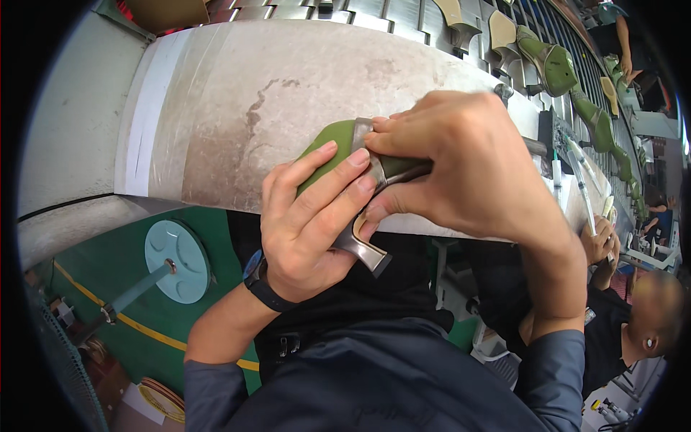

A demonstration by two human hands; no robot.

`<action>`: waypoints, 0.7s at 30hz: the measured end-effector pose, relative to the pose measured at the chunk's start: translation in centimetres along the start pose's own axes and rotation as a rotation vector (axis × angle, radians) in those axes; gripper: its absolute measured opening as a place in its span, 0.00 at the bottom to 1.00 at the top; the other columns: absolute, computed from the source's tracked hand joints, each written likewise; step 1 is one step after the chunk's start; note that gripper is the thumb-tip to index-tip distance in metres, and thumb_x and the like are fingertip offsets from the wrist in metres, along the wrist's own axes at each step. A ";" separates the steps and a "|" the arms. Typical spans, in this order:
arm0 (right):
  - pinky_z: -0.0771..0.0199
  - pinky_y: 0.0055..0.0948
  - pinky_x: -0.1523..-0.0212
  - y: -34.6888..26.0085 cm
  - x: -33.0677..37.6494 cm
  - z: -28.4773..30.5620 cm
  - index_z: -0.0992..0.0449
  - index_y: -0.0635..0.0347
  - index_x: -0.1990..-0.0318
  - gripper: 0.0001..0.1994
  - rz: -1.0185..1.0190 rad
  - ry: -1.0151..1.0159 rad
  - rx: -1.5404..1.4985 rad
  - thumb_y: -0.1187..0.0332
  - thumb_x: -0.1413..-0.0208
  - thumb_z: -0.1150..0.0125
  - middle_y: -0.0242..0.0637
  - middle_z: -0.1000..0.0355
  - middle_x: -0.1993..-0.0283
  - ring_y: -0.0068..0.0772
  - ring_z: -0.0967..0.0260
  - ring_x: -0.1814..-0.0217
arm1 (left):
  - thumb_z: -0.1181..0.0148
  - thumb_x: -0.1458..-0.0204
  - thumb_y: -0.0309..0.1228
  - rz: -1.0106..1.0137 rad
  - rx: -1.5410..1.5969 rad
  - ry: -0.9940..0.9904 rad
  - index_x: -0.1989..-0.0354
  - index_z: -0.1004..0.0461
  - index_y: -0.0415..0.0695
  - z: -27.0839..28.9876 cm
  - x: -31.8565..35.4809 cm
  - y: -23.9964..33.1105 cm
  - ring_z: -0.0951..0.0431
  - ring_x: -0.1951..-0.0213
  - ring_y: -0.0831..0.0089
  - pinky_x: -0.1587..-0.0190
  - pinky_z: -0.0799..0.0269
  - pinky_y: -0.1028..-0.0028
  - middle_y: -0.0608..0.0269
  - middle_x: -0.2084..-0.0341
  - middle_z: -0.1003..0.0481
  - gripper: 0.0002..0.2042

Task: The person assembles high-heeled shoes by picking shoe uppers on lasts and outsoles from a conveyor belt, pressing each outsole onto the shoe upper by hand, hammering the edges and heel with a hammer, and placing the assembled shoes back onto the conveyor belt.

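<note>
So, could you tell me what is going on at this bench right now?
A person holds a green shoe last with a metallic heel in both hands at the edge of a worn worktable. The left hand cups it from below, near the heel; the right hand presses on top. More green lasts sit along the line behind, where another person works.
</note>
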State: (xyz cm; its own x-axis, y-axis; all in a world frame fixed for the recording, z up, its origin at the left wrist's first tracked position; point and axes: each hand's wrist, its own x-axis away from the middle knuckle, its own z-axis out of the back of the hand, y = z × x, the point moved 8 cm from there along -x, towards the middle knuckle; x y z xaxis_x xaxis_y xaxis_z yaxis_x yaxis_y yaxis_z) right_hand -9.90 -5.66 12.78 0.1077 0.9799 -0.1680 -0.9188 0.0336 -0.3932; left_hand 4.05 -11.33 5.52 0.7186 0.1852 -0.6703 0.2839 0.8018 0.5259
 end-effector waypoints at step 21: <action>0.30 0.44 0.32 10.6 17.7 2.6 0.21 0.60 0.38 0.25 -0.530 0.420 0.113 0.82 0.45 0.40 0.54 0.29 0.32 0.56 0.31 0.32 | 0.23 0.53 0.30 0.388 0.299 -0.335 0.67 0.34 0.42 -3.2 -6.9 -2.5 0.20 0.51 0.64 0.58 0.28 0.70 0.47 0.49 0.25 0.20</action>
State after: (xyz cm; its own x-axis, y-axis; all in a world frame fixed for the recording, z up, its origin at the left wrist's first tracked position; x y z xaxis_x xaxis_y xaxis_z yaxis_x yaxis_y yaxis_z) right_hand -18.72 12.54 7.94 0.6708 0.6668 -0.3246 -0.7331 0.5298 -0.4265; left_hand -3.67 -12.84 7.13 0.9529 0.2046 -0.2238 0.0921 0.5078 0.8565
